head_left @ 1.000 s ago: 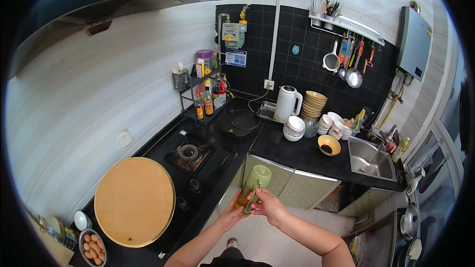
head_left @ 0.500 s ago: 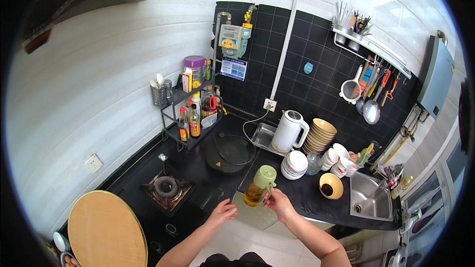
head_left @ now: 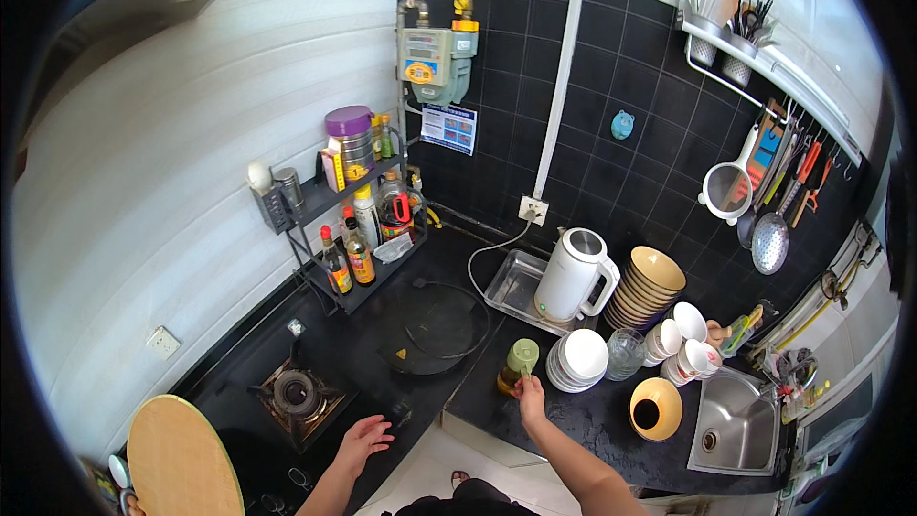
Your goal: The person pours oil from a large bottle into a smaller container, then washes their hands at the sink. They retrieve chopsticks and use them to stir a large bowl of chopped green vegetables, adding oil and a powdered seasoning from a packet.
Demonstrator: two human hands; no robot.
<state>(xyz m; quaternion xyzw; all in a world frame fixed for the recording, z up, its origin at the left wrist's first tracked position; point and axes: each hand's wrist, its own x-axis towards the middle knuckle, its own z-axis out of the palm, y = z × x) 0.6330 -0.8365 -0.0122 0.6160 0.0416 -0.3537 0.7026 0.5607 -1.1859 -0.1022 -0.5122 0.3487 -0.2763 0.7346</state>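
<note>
Pale green plastic, by the look of it, tops the jug (head_left: 519, 360) on my feed, with amber liquid showing below. I have it near the middle of my view, low over the counter (head_left: 604, 418) or standing on it; I cannot tell which. The right hand (head_left: 530, 399) has its fingers curled round the handle side. At the jug's eight o'clock, the left hand (head_left: 366, 440) is empty, fingers loosely spread and slightly bent, with the burner (head_left: 298, 394) at its own ten o'clock.

From the jug, I see the stacked white bowls (head_left: 583, 355) just beside it at three o'clock and the white kettle (head_left: 570, 282) at one.

I read the step in hand as handling the jug at the counter. The next move, I judge, calls for a level jug, a steady right grip and clearance from those bowls.
</note>
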